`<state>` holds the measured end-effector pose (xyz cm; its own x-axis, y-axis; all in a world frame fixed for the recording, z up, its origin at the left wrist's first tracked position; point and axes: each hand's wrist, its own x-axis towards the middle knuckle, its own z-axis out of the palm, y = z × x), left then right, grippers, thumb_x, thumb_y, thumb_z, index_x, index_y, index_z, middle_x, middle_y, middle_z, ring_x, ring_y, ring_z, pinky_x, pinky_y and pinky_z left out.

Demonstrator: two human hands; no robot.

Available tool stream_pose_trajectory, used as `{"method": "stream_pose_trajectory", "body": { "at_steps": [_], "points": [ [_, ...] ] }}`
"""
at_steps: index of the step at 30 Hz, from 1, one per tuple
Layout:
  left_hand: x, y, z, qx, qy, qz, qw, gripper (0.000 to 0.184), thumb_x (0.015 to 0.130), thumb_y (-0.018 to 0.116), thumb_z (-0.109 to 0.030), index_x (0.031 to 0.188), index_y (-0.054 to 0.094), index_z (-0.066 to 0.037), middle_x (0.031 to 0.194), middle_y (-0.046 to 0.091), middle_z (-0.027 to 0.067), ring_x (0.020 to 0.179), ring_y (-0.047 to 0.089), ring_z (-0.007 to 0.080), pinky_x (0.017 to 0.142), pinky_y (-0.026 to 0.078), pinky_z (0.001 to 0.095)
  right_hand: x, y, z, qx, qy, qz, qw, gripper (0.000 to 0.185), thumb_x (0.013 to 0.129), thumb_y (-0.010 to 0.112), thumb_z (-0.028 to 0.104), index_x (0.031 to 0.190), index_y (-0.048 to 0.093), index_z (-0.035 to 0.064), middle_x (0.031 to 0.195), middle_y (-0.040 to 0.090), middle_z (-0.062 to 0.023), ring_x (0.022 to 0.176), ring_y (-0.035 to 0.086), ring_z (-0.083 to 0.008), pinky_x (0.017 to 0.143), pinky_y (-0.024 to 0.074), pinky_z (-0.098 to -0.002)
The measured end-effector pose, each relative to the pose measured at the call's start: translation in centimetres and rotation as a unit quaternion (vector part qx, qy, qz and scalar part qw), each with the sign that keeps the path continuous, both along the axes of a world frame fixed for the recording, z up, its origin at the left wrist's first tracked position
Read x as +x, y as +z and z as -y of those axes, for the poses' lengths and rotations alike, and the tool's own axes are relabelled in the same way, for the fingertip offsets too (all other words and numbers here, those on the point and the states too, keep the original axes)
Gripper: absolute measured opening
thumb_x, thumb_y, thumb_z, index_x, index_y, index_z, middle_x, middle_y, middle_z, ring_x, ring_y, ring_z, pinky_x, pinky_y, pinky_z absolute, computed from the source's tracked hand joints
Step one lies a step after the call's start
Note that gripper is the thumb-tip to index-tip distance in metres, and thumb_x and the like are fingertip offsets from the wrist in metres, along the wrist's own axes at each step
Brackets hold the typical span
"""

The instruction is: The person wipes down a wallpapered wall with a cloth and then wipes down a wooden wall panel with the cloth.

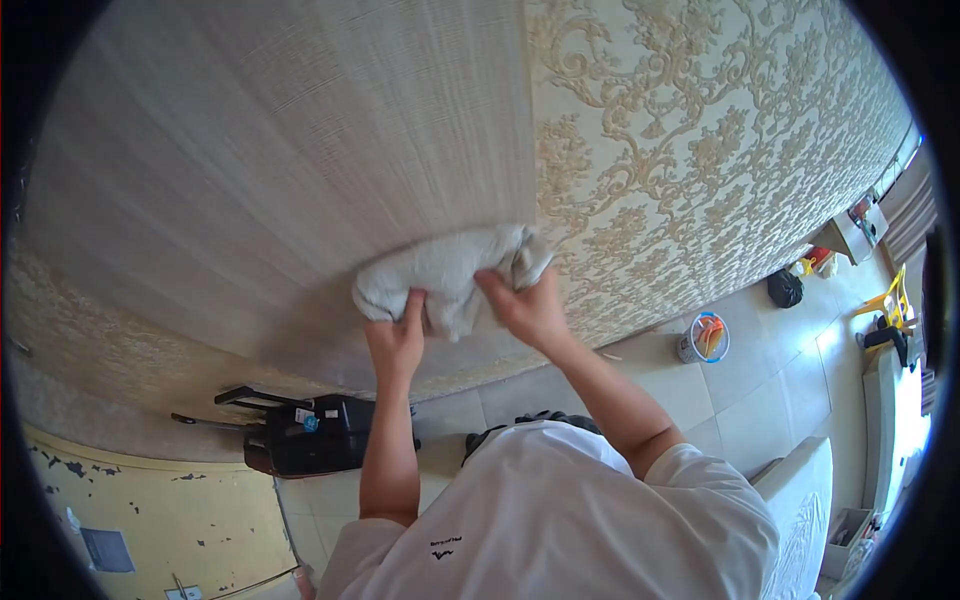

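A bunched, pale grey-white cloth (440, 270) is pressed against the wood-grain wall panel (400, 120), close to where it meets the patterned wallpaper (680, 130). My left hand (397, 338) grips the cloth's lower left part, thumb on top and the other fingers hidden behind it. At its right end, my right hand (530, 305) holds the same cloth, slightly smeared by motion, with the fingers partly tucked into the folds. Both arms reach up from my white T-shirt.
A black suitcase (320, 435) stands by the wall at lower left, near a peeling yellow door (180, 520). To the right on the tiled floor are a bucket (705, 338) with orange contents, a black bag (786, 289) and a yellow chair (893, 300). A plastic-covered white item (800, 500) lies lower right.
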<state>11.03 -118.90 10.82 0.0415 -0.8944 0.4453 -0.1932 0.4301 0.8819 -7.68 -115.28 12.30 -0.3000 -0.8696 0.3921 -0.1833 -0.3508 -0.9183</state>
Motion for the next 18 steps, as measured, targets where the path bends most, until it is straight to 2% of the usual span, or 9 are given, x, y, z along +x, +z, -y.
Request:
{"method": "stream_pose_trajectory", "body": {
  "at_steps": [4,6,7,8,9,12,14,16,18],
  "points": [
    [0.0,-12.0,-0.1,0.051,-0.021,0.006,0.998,0.033,0.091,0.068,-0.018,0.113,0.061,0.005,0.11,0.068,0.0159,0.101,0.064,0.0216,0.089,0.047,0.0337,-0.8,-9.3,-1.0,0.088,-0.022,-0.07,0.993,0.029,0.082,0.072,0.015,0.105,0.063,0.0001,0.091,0.07,-0.0151,0.089,0.069,-0.0254,0.077,0.0523,-0.0366],
    [-0.7,-17.2,-0.9,0.13,-0.005,0.066,0.989,0.037,0.09,0.069,-0.028,0.104,0.065,0.006,0.098,0.07,0.018,0.093,0.066,0.0231,0.082,0.049,0.0348,-1.7,-13.5,-1.7,0.231,-0.02,-0.115,0.966,0.037,0.082,0.072,0.025,0.109,0.062,0.0005,0.093,0.07,-0.019,0.092,0.068,-0.0326,0.078,0.0524,-0.04],
    [-1.2,-18.6,-1.8,0.13,0.0,0.064,0.989,0.037,0.09,0.069,-0.028,0.104,0.065,0.006,0.098,0.07,0.018,0.093,0.066,0.0231,0.082,0.049,0.0348,-2.2,-15.8,-2.0,0.23,-0.015,-0.118,0.966,0.037,0.082,0.072,0.025,0.109,0.062,0.0005,0.093,0.07,-0.019,0.092,0.068,-0.0326,0.078,0.0524,-0.04],
    [-1.7,-19.6,-2.7,0.227,0.007,0.084,0.97,0.042,0.088,0.07,-0.035,0.098,0.066,0.006,0.091,0.07,0.0176,0.087,0.067,0.023,0.078,0.049,0.0352,-2.7,-18.0,-2.3,0.274,-0.024,-0.132,0.952,0.04,0.083,0.072,0.028,0.11,0.062,0.0008,0.094,0.07,-0.0198,0.093,0.068,-0.0338,0.079,0.0522,-0.0414],
    [-2.4,-19.7,-3.3,0.321,0.013,0.104,0.941,0.049,0.086,0.07,-0.042,0.092,0.068,0.006,0.083,0.07,0.0171,0.081,0.067,0.023,0.073,0.05,0.0355,-3.1,-18.7,-2.7,0.317,-0.035,-0.145,0.937,0.043,0.083,0.071,0.031,0.112,0.062,0.0011,0.094,0.07,-0.0205,0.094,0.068,-0.035,0.079,0.0521,-0.0427],
    [-3.8,-19.3,-4.7,0.421,0.004,0.073,0.904,0.059,0.082,0.071,-0.052,0.096,0.069,0.005,0.09,0.071,0.0126,0.088,0.064,0.018,0.077,0.048,0.0317,-4.7,-20.4,-3.6,0.34,-0.012,-0.097,0.935,0.045,0.083,0.071,0.033,0.113,0.062,0.001,0.094,0.07,-0.022,0.094,0.068,-0.035,0.079,0.0524,-0.0423],
    [-4.3,-17.7,-4.7,0.412,0.004,0.077,0.908,0.056,0.085,0.071,-0.048,0.098,0.068,0.007,0.091,0.07,0.0122,0.084,0.064,0.0167,0.074,0.048,0.0316,-5.3,-18.4,-3.5,0.315,-0.007,-0.101,0.944,0.044,0.083,0.071,0.031,0.113,0.062,0.0003,0.093,0.07,-0.0214,0.092,0.069,-0.0317,0.078,0.0528,-0.0399],
    [-4.7,-15.0,-4.4,0.309,-0.007,-0.029,0.951,0.047,0.09,0.069,-0.039,0.099,0.068,0.007,0.091,0.069,0.0105,0.084,0.063,0.0154,0.073,0.048,0.0304,-5.5,-15.1,-3.4,0.29,0.0,-0.106,0.951,0.043,0.084,0.071,0.029,0.113,0.062,-0.0004,0.092,0.07,-0.0209,0.09,0.07,-0.0284,0.076,0.0533,-0.0376],
    [-5.5,-10.7,-4.7,0.251,0.016,-0.058,0.966,0.041,0.091,0.068,-0.034,0.097,0.068,0.007,0.088,0.07,0.0088,0.08,0.063,0.0154,0.071,0.048,0.0311,-5.1,-11.5,-3.2,0.185,0.013,-0.01,0.983,0.033,0.084,0.072,0.027,0.099,0.064,-0.0011,0.085,0.069,-0.0196,0.079,0.069,-0.0296,0.071,0.0524,-0.0399]
  ]
}}
